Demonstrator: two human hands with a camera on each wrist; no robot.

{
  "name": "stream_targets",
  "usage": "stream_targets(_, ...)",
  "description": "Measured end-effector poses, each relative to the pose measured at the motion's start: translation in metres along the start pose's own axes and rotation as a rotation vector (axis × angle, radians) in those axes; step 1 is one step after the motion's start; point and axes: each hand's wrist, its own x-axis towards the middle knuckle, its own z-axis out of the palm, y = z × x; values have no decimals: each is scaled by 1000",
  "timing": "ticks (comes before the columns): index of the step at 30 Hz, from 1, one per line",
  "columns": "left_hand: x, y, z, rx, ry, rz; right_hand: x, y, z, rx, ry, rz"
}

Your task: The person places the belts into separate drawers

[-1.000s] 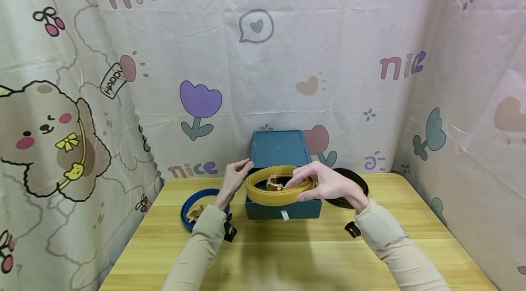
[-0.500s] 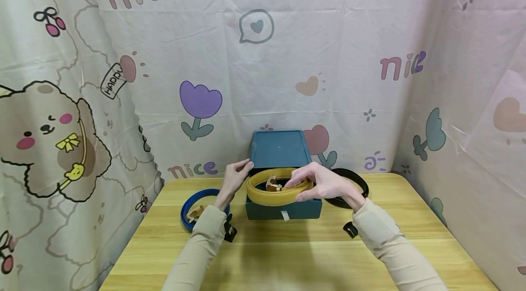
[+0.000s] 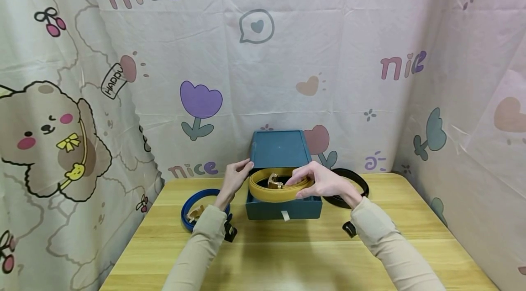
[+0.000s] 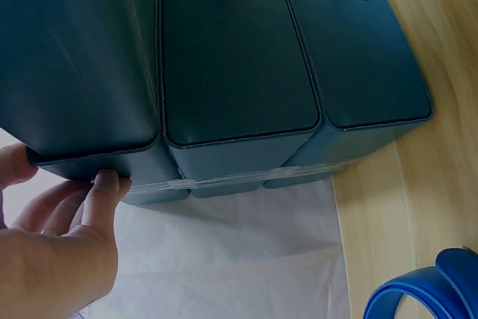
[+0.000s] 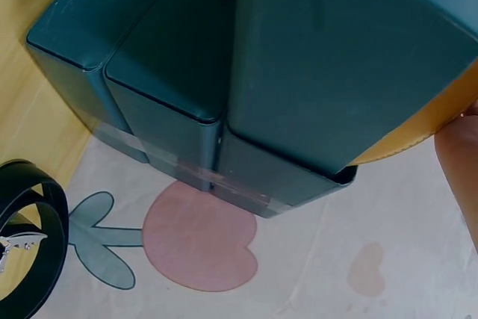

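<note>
In the head view, a teal drawer box [image 3: 281, 147] stands at the back of the table with its top drawer [image 3: 267, 211] pulled out. My right hand [image 3: 324, 181] pinches a coiled yellow belt [image 3: 273, 196] with a gold buckle [image 3: 274, 182], held at the drawer's opening. Part of that belt [image 5: 418, 128] also shows in the right wrist view, beside the box. My left hand [image 3: 234, 179] is at the box's left side. Seen from the left wrist, thumb and fingertips of the left hand [image 4: 67, 244] grip the box's rear upper corner. The drawer's floor is mostly hidden.
A coiled blue belt [image 3: 185, 202] with a gold buckle lies left of the box. To the right lies a coiled black belt [image 3: 363, 186], partly behind my right hand. Lower drawers [image 4: 239, 57] with light pull tabs sit below. A printed cloth [image 3: 263, 62] hangs behind the table.
The yellow belt has shifted slightly right and tipped a little at the drawer. My right hand and forearm have moved slightly left. The left hand stays in place.
</note>
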Motion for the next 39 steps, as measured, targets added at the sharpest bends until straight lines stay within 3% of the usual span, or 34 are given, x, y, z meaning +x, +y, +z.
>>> stream_targets(12, -1, 3, 1, -23, -3, -11, 3, 6, 1, -42, 16, 74)
stream_targets(20, -22, 41, -3, 9, -36, -9, 2, 12, 1, -53, 29, 112)
stream_targets(23, -26, 46, -3, 11, -35, -2, 1, 15, 2, -64, 26, 126)
stream_targets(24, -26, 46, -3, 9, -33, -2, 1, 16, 2, -68, 24, 130)
stream_targets(31, 0, 2, 1, -3, -2, -3, 3, 21, 4, -102, 16, 148)
stream_targets(39, 0, 1, 1, -7, -1, 0, 7, 21, 6, -162, -31, 157)
